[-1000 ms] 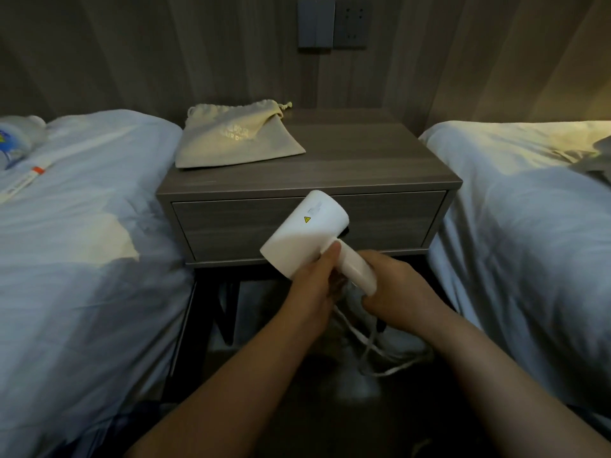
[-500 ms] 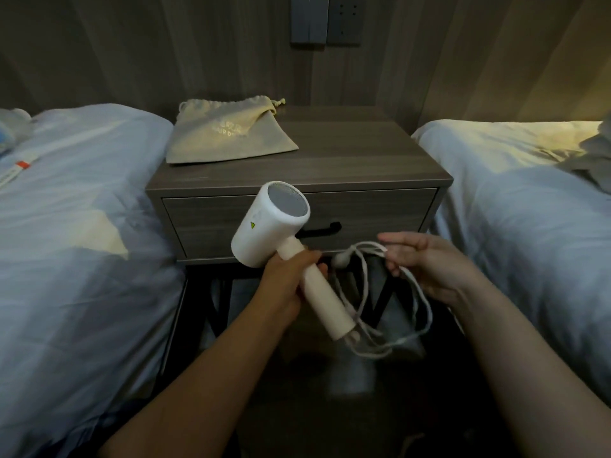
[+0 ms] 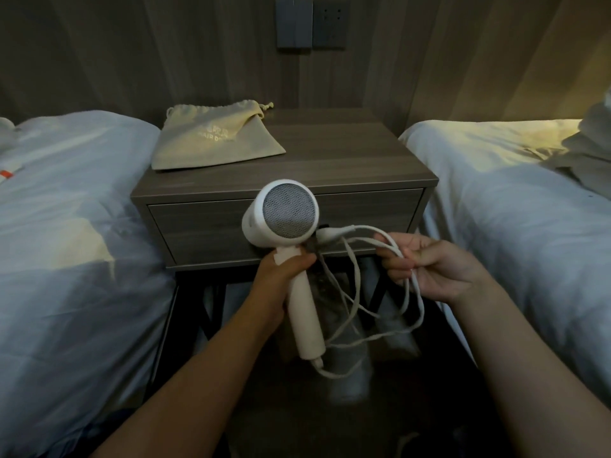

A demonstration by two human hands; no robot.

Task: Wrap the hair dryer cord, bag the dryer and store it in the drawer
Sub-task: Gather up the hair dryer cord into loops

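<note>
Two beds in view, left bed [image 3: 66, 226] and right bed [image 3: 512, 209], nightstand [image 3: 347, 160] between them against the wall. Its drawer [image 3: 198, 226] is closed. I see the bag [image 3: 215, 140] lying flat on the back-left of the nightstand top, drawstring end toward the wall, nothing touching it.

Dryer [image 3: 284, 219] is held in the air in front of the drawer, well clear of the bag, grille end facing the camera, handle pointing down toward me. Left hand [image 3: 281, 276] is wrapped around the top of the handle just under the head, firm grip. Right hand [image 3: 436, 269] is beside it to the right, fingers curled around several strands of cord [image 3: 367, 228].

The cord leaves the handle's bottom end and hangs in loose loops between the hands, not wound on the dryer. Plug [image 3: 334, 233] sits just right of the dryer head, in front of the drawer.
</note>
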